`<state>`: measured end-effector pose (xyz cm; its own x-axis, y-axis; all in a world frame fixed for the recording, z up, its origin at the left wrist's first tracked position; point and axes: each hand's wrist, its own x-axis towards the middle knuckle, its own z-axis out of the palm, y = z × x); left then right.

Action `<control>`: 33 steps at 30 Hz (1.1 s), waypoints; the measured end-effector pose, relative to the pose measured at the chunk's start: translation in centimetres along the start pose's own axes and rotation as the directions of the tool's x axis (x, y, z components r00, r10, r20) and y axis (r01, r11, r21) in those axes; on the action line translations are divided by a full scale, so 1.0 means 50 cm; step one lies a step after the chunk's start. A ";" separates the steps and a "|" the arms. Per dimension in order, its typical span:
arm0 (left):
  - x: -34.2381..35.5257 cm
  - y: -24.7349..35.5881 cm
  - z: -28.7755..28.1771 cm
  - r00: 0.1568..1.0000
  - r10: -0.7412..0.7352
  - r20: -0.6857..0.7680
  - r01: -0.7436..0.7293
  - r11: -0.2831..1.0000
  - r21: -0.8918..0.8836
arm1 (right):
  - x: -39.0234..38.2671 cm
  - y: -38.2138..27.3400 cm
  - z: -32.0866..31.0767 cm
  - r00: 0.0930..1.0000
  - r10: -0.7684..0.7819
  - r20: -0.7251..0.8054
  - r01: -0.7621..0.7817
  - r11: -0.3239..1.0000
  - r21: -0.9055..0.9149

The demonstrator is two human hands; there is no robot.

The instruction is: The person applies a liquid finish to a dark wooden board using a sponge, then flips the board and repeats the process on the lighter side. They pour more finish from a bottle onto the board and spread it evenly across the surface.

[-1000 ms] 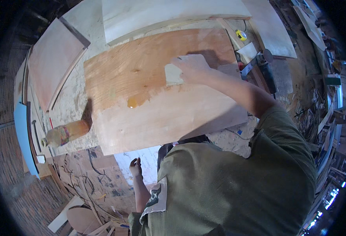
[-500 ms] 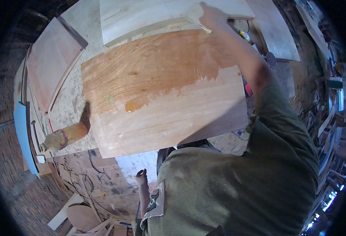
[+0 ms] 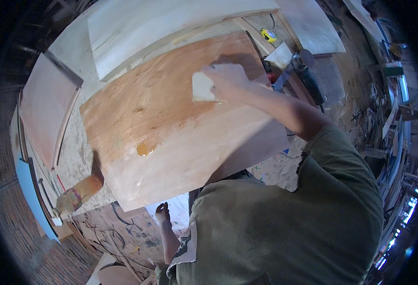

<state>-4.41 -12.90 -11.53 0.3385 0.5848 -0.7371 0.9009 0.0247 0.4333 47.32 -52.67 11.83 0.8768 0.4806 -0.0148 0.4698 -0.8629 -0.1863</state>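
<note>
My right hand [image 3: 230, 81] is closed on a pale, flat, straight-edged spreader [image 3: 203, 88], its lower edge pressed to a wooden panel [image 3: 137, 180]. The panel's far part is wet and orange-brown, while the near part looks pale and dry. A small amber puddle of liquid [image 3: 144, 149] lies on the panel, left of the spreader. Below the panel's near edge hangs my left hand [image 3: 163, 214], away from the work, its fingers loosely bent and nothing visible in them.
A plastic bottle [image 3: 78, 195] with amber liquid lies at the left. Another panel [image 3: 47, 109] leans beyond it. Pale boards [image 3: 171, 23] lie along the far side. A yellow tape measure [image 3: 268, 35] and a dark power tool [image 3: 308, 78] are at the right.
My right hand has brought the spreader back from the panel's far right edge, toward me and left onto its middle. My left hand still hangs low. The whole view has shifted a little.
</note>
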 end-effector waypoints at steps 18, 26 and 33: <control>0.017 0.003 0.049 0.999 0.016 0.042 -0.013 0.996 -0.090 | 0.153 0.319 -0.095 0.752 0.644 -0.141 -0.659 0.725 -0.201; 0.006 -0.003 0.013 0.999 -0.016 0.045 0.017 0.999 -0.026 | 0.055 0.277 -0.076 0.790 0.572 -0.221 -0.574 0.816 0.063; 0.061 -0.021 -0.020 0.995 0.048 0.087 -0.047 0.999 -0.003 | -0.014 0.130 -0.055 0.797 0.594 -0.108 -0.598 0.802 0.002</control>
<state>-4.59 -10.33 -13.70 0.4032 0.5129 -0.7579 0.8829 -0.0005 0.4695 50.05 -59.03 13.35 0.9890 -0.1467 -0.0168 -0.1476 -0.9787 -0.1430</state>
